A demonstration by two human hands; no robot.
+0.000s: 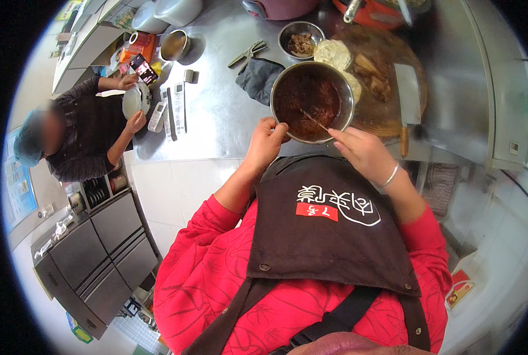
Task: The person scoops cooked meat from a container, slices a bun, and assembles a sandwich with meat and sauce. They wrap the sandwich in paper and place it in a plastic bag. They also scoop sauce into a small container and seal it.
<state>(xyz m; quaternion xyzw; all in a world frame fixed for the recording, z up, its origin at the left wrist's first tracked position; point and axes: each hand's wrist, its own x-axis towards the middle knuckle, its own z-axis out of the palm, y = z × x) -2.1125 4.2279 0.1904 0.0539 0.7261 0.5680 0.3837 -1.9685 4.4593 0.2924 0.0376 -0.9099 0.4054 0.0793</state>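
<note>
My left hand [268,138] grips the near left rim of a stainless steel bowl [348,103], thumb on the edge. A dark red, oily sauce [308,95] coats the bottom and sides of the bowl. In my right hand [361,150] is a thin stick-like utensil [313,119], perhaps chopsticks or a spoon handle, its far end in the sauce. Two pale round flatbreads [333,53] lie just beyond the bowl, one partly hidden by it. Behind them, a smaller metal bowl [283,41] contains chopped meat [301,44].
On a round wooden chopping board [406,49] lie meat pieces [372,75] and a cleaver [407,93], its handle past the edge. A dark cloth [259,80] and a plier-like metal tool [248,54] rest left. A co-worker [82,128] holds a white bowl [133,103] beside printed strips [179,108].
</note>
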